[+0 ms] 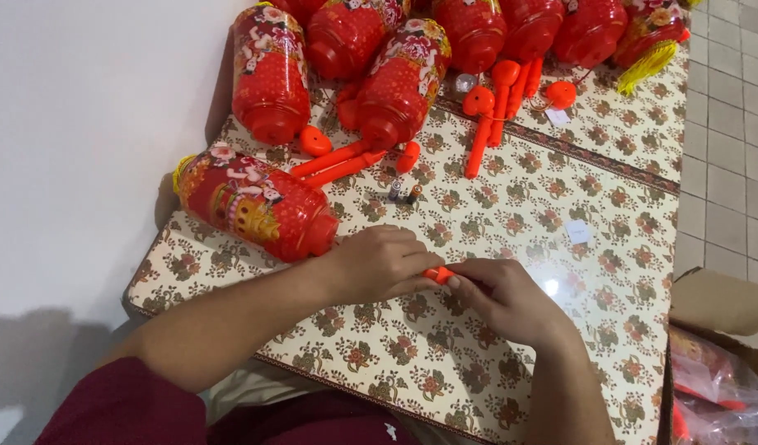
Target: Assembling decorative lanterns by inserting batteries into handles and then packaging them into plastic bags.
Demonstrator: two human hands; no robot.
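Head view, from left to right: a red lantern [259,206] lies on its side on the floral table [610,189], just beside the left hand [379,264]. Both hands pinch a small orange piece [437,274] between them; the right hand [506,301] curls around its other end. Two small batteries [403,194] lie just beyond.
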